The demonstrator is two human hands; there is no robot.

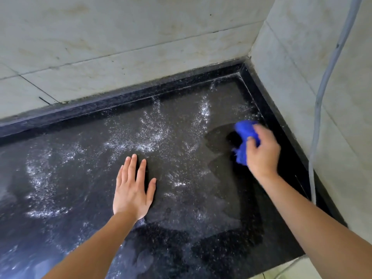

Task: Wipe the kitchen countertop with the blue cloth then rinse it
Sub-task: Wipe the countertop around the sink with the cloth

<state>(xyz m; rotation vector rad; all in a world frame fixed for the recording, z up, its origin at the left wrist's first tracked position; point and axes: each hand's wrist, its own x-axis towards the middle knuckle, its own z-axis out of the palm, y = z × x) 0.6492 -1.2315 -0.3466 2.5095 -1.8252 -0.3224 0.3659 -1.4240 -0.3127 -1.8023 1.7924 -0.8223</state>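
Note:
The dark speckled granite countertop (84,178) fills the lower part of the head view, covered with white dusty streaks and a darker wet patch near the right corner. My right hand (262,152) grips the bunched blue cloth (245,131) close to the back right corner of the counter, just above or on the wet patch. My left hand (132,190) lies flat with straight fingers on the middle of the counter, holding nothing.
Pale tiled walls (141,37) meet in a corner behind and to the right of the counter, above a raised black granite rim (141,93). A grey cable (322,87) hangs down the right wall. The counter's front edge shows at lower right.

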